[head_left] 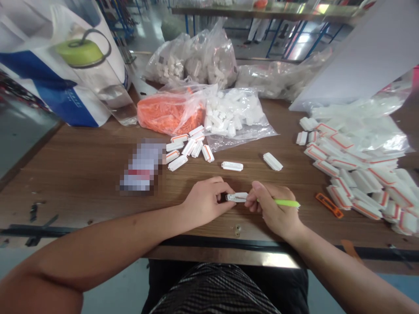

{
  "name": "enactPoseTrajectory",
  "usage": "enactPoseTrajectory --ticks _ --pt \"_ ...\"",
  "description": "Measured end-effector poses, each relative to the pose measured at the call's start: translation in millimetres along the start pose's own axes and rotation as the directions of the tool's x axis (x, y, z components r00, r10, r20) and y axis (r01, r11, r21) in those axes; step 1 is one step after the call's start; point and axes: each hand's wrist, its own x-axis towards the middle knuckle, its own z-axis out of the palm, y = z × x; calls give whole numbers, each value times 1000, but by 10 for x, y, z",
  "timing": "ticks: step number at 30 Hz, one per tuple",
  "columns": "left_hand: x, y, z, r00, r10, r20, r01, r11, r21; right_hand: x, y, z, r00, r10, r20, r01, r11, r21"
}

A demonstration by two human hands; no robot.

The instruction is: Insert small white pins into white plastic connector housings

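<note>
Near the table's front edge, my left hand (207, 198) pinches the left end of a small white plastic part (236, 197), which has a row of dark marks along it. My right hand (273, 205) is closed around a tool with a bright yellow-green handle (287, 203); its thin tip reaches the white part. The tool's exact kind cannot be made out. Just beyond my hands lie two loose white parts, one straight ahead (232, 166) and one farther right (273, 161). An orange plastic strip (329, 205) rests to the right of my right hand.
A large heap of white parts with orange edging (363, 170) covers the right side. Ahead are a small pile of similar parts (189, 148), a bag of orange pieces (170, 112) and a bag of white pieces (234, 113). A green-lidded bottle (80, 53) stands back left.
</note>
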Motion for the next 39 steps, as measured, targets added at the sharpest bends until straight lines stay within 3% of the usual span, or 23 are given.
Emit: enactPoseTrajectory --ticks 18,39 --pt "2 2 -7 1000 14 0 -14 1000 12 16 -18 18 990 138 -18 -136 986 96" --pt "4 24 -20 1000 -7 13 6 1000 20 15 -13 22 992 119 -37 -115 988 100"
